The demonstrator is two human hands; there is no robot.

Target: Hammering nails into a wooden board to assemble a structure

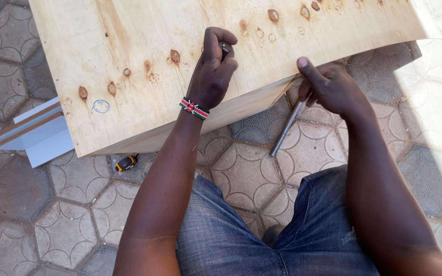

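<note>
Plywood box sits on the paved ground, its top panel pale with dark knots, taking up the upper half of my view; I see the front face angled in shadow below the top edge. My left hand rests on the top panel, fist curled tight around a small dark object that pokes out between thumb and fingers; too small to tell what it is. Beaded wristband, red, green, white and black, sits on that wrist. My right hand is at the box's lower right corner, fingers closed around a metal rod, thumb pushed up against the panel edge. Rod slants down and left from the hand, its lower end just above the pavers; its upper part is hidden in the grip. Hands are apart, left on the top, right at the edge.

Left of the box, white boards with brown edges lie on the ground, partly tucked under the box. Yellow-and-black small object lies on the pavers just below the front face. Blue jeans show at bottom, legs spread.
</note>
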